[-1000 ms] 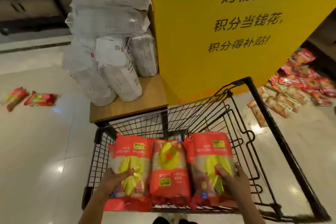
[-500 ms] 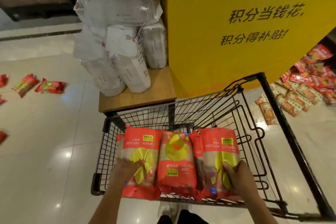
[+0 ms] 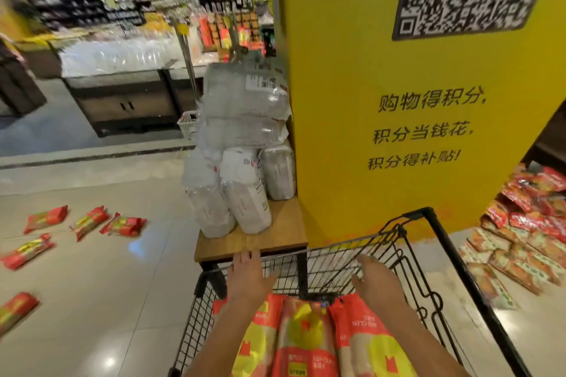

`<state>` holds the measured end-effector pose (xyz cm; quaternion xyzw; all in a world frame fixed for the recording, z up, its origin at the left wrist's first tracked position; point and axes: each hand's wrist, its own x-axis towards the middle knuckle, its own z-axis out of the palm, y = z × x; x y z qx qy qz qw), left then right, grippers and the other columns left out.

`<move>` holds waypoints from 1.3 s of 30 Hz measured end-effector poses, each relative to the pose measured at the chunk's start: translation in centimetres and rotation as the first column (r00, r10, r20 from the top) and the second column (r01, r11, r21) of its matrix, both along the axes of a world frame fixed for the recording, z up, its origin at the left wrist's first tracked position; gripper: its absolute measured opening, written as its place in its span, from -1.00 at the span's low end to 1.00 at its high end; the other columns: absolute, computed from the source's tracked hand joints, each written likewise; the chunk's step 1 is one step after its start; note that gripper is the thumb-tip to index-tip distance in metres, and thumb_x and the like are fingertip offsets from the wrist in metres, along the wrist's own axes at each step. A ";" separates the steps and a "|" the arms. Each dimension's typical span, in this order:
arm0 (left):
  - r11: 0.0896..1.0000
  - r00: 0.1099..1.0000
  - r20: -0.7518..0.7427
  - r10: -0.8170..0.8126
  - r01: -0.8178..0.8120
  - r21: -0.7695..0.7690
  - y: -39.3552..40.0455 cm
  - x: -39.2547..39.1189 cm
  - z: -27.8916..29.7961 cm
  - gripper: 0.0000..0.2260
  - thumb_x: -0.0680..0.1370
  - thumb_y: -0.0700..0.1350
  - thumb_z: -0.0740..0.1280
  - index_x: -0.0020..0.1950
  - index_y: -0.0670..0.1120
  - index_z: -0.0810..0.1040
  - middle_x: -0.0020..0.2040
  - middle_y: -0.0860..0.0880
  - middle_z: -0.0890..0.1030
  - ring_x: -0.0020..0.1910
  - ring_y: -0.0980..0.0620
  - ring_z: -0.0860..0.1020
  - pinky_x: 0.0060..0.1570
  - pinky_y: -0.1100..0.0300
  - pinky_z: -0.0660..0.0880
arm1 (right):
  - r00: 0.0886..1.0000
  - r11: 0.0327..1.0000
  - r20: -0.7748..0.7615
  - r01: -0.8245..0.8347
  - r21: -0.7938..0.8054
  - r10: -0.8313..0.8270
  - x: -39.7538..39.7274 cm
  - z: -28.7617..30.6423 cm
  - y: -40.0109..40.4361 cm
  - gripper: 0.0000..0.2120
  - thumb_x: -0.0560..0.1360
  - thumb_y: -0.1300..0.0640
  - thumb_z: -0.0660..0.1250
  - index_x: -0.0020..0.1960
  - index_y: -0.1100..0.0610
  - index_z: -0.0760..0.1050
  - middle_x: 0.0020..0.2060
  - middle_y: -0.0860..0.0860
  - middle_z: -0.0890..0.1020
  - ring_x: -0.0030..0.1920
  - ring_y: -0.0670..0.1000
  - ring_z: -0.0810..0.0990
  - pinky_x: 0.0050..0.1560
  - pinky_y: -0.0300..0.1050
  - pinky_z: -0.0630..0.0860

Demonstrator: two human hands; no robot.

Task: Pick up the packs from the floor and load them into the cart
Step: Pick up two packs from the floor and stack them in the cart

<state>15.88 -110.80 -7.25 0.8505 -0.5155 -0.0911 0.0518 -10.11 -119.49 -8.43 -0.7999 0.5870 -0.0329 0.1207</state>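
Observation:
Three red and yellow packs lie side by side in the black wire cart (image 3: 445,248): one left (image 3: 260,343), one in the middle (image 3: 306,340), one right (image 3: 367,343). Both arms reach over them toward the cart's far wall. My left hand (image 3: 248,275) lays straight fingers over the far rim. My right hand (image 3: 372,280) is against the far mesh just below the rim, holding no pack. Several more packs lie on the floor at left, among them one (image 3: 46,219), another (image 3: 90,220) and a third (image 3: 124,225).
A low wooden platform (image 3: 275,239) stacked with white sacks (image 3: 242,193) stands right past the cart. A yellow pillar (image 3: 398,70) rises behind it. A heap of red packs (image 3: 536,223) covers the floor at right. Store shelves are far back.
Both hands let go of the outer packs and moved forward to the cart's far wall. The view tilted up, showing more floor packs at left and the shelves.

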 end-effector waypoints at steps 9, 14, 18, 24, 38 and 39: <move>0.956 0.989 0.035 0.147 -0.133 -0.263 3.7 6.5 8.9 -0.48 0.55 0.16 0.17 0.45 -0.05 0.35 0.38 -0.05 0.45 0.37 -0.09 0.40 0.27 0.04 0.38 | 0.914 0.902 0.086 -0.372 -0.219 0.398 16.0 8.1 -1.4 -0.62 0.59 -0.05 0.33 0.35 0.06 0.48 0.11 0.01 0.66 0.01 0.02 0.66 -0.08 -0.10 0.57; 0.903 0.947 0.023 0.319 -0.296 -0.311 12.3 13.0 10.3 -0.56 0.59 0.16 0.17 0.38 -0.04 0.43 0.31 -0.02 0.52 0.26 -0.05 0.48 0.18 0.08 0.42 | 0.741 0.763 0.191 -0.604 -0.229 0.644 27.7 9.9 4.0 -0.60 0.61 -0.06 0.24 0.41 0.02 0.42 0.22 0.00 0.61 0.15 0.03 0.61 0.12 -0.09 0.54; 0.824 0.870 0.005 0.492 -0.465 -0.324 20.0 18.2 9.9 -0.59 0.60 0.17 0.16 0.37 0.00 0.41 0.27 0.00 0.53 0.23 -0.02 0.49 0.15 0.11 0.41 | 0.607 0.645 0.224 -0.739 -0.196 0.763 35.9 10.7 11.2 -0.59 0.64 -0.10 0.14 0.45 -0.04 0.34 0.31 -0.07 0.55 0.28 -0.01 0.54 0.30 -0.06 0.42; 0.741 0.798 -0.054 0.600 -0.580 -0.340 29.8 26.5 8.1 -0.62 0.62 0.15 0.18 0.38 0.02 0.40 0.28 0.05 0.50 0.23 0.04 0.47 0.12 0.17 0.41 | 0.469 0.496 0.185 -0.857 -0.142 0.863 46.4 8.7 20.0 -0.60 0.63 -0.12 0.15 0.42 -0.03 0.39 0.20 -0.09 0.59 0.22 -0.04 0.55 0.21 -0.15 0.44; 0.779 0.858 -0.093 0.505 -0.499 -0.379 36.5 49.9 7.4 -0.64 0.61 0.08 0.22 0.36 -0.03 0.43 0.24 -0.02 0.53 0.19 -0.01 0.50 0.11 0.15 0.43 | 0.581 0.591 0.117 -0.803 -0.075 0.805 69.5 9.2 23.7 -0.59 0.61 -0.11 0.23 0.41 -0.02 0.41 0.21 -0.07 0.60 0.22 0.01 0.54 0.23 -0.13 0.42; 0.782 0.862 -0.098 0.498 -0.494 -0.379 36.2 51.6 7.3 -0.63 0.61 0.08 0.22 0.37 -0.03 0.43 0.24 -0.02 0.53 0.19 -0.02 0.50 0.11 0.14 0.43 | 0.591 0.601 0.130 -0.797 -0.063 0.796 71.2 9.2 23.3 -0.59 0.60 -0.11 0.24 0.41 -0.02 0.41 0.22 -0.08 0.60 0.22 0.00 0.54 0.23 -0.14 0.42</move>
